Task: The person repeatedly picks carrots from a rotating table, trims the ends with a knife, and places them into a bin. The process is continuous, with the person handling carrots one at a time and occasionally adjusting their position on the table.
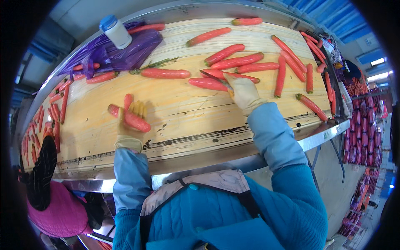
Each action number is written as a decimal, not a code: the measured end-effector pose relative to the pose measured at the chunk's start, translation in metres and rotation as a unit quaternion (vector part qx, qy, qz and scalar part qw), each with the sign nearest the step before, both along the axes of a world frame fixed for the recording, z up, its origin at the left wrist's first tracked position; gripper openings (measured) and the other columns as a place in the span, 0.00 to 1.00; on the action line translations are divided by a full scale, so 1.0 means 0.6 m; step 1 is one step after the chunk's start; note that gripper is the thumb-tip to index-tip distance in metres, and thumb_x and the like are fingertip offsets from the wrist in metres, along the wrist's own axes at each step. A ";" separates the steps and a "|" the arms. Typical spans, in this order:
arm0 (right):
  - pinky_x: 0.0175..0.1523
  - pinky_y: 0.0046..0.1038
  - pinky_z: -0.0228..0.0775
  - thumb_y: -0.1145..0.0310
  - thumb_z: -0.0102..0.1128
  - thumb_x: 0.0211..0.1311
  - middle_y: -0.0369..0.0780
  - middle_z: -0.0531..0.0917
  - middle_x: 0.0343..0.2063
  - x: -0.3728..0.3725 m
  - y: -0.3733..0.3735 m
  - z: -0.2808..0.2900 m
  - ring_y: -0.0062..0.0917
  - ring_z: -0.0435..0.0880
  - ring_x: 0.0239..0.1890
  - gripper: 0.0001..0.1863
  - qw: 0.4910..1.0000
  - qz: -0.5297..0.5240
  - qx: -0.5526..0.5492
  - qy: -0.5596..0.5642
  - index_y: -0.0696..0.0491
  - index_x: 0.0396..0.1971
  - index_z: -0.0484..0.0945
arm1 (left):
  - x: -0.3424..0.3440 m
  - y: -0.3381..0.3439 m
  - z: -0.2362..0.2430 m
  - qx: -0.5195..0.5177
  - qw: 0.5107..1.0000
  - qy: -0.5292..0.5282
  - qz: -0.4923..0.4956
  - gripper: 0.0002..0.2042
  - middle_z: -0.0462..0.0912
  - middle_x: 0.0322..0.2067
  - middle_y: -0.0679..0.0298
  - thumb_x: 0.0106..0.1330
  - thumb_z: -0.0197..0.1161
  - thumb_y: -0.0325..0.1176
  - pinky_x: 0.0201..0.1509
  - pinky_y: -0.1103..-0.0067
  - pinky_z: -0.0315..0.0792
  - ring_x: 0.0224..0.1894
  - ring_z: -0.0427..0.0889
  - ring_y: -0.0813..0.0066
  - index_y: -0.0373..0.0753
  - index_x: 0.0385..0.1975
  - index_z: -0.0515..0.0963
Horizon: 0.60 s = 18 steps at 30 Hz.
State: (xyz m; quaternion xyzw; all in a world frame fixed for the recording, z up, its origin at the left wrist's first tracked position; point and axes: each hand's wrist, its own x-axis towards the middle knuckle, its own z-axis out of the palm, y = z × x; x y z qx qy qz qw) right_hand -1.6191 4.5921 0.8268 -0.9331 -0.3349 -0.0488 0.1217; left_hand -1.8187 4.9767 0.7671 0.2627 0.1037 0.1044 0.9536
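My left hand, in a pale glove with yellowish fingers, grips a carrot between thumb and fingers above the wooden board. A second carrot shows partly behind it, its lower part hidden. My right hand, also gloved, is closed around a knife; its handle is mostly hidden in the fingers. The blade points up and left over two orange-red carrots, a nearer carrot and a farther carrot. Whether the blade touches them I cannot tell.
Several carrots lie at the far side and right. A white jar with a blue lid stands by purple plastic. A person in pink works at the left, near piled carrots. A metal edge borders the table.
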 end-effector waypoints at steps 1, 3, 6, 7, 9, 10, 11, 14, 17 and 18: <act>0.47 0.44 0.77 0.71 0.63 0.58 0.50 0.85 0.41 0.007 -0.002 -0.023 0.45 0.85 0.42 0.29 0.999 0.017 0.002 -0.030 0.48 0.62 0.74 | 0.005 -0.005 0.008 0.011 0.998 0.051 0.025 0.38 0.68 0.70 0.59 0.71 0.57 0.59 0.72 0.59 0.65 0.68 0.71 0.57 0.47 0.76 0.57; 0.47 0.44 0.78 0.71 0.65 0.57 0.50 0.85 0.40 0.024 -0.012 -0.046 0.46 0.85 0.42 0.30 1.000 0.004 -0.016 -0.011 0.50 0.63 0.74 | 0.011 -0.025 0.026 -0.005 0.992 0.106 0.063 0.39 0.72 0.65 0.56 0.69 0.58 0.60 0.70 0.56 0.67 0.64 0.74 0.52 0.48 0.75 0.58; 0.40 0.41 0.79 0.68 0.71 0.54 0.49 0.86 0.35 0.015 -0.010 -0.047 0.41 0.86 0.35 0.31 0.996 -0.048 -0.060 0.053 0.54 0.60 0.74 | 0.000 -0.061 0.061 -0.064 0.994 0.075 0.041 0.37 0.72 0.65 0.51 0.66 0.66 0.53 0.74 0.52 0.62 0.65 0.72 0.50 0.44 0.71 0.64; 0.38 0.38 0.78 0.69 0.72 0.55 0.47 0.85 0.34 0.010 -0.001 -0.038 0.37 0.85 0.34 0.29 0.980 -0.094 -0.002 0.172 0.54 0.59 0.74 | -0.003 -0.070 0.073 -0.066 0.995 0.065 0.029 0.36 0.72 0.65 0.49 0.65 0.68 0.51 0.75 0.50 0.61 0.66 0.72 0.49 0.42 0.70 0.66; 0.34 0.34 0.76 0.69 0.72 0.57 0.43 0.84 0.32 -0.007 0.029 -0.012 0.30 0.83 0.30 0.27 0.877 -0.195 0.091 0.429 0.55 0.56 0.75 | -0.012 -0.085 0.094 -0.082 0.996 0.039 -0.007 0.35 0.72 0.64 0.48 0.65 0.68 0.51 0.74 0.47 0.60 0.66 0.72 0.48 0.38 0.68 0.66; 0.32 0.31 0.74 0.68 0.72 0.59 0.41 0.83 0.32 -0.027 0.055 -0.004 0.25 0.81 0.29 0.24 0.830 -0.212 0.187 0.480 0.56 0.54 0.76 | -0.015 -0.092 0.104 -0.091 0.995 0.028 -0.033 0.35 0.71 0.64 0.47 0.66 0.67 0.50 0.74 0.46 0.60 0.66 0.71 0.47 0.36 0.67 0.66; 0.31 0.29 0.71 0.66 0.72 0.61 0.38 0.82 0.32 -0.051 0.081 0.006 0.21 0.79 0.27 0.22 0.797 -0.156 0.261 0.523 0.57 0.52 0.76 | -0.020 -0.095 0.112 -0.099 0.993 0.017 -0.058 0.35 0.71 0.64 0.46 0.67 0.67 0.50 0.74 0.44 0.59 0.67 0.71 0.46 0.34 0.67 0.66; 0.31 0.28 0.72 0.59 0.69 0.66 0.37 0.83 0.33 -0.131 0.162 0.036 0.20 0.78 0.26 0.22 0.695 0.068 0.380 0.607 0.56 0.52 0.77 | -0.031 -0.107 0.126 -0.165 0.981 0.047 -0.088 0.35 0.71 0.65 0.48 0.68 0.65 0.50 0.73 0.49 0.62 0.67 0.71 0.49 0.36 0.69 0.63; 0.35 0.27 0.73 0.57 0.64 0.69 0.38 0.83 0.34 -0.148 0.228 0.071 0.20 0.80 0.30 0.20 0.801 0.157 0.278 0.507 0.55 0.52 0.77 | -0.039 -0.103 0.133 -0.106 0.991 -0.066 -0.043 0.36 0.71 0.65 0.51 0.69 0.65 0.50 0.72 0.56 0.65 0.66 0.73 0.53 0.39 0.71 0.61; 0.37 0.27 0.74 0.57 0.62 0.71 0.38 0.83 0.35 -0.140 0.250 0.080 0.21 0.80 0.33 0.20 0.804 0.158 0.268 0.506 0.55 0.53 0.77 | -0.045 -0.100 0.134 -0.111 0.992 -0.056 -0.032 0.37 0.72 0.65 0.52 0.68 0.66 0.50 0.72 0.57 0.66 0.66 0.73 0.54 0.40 0.72 0.61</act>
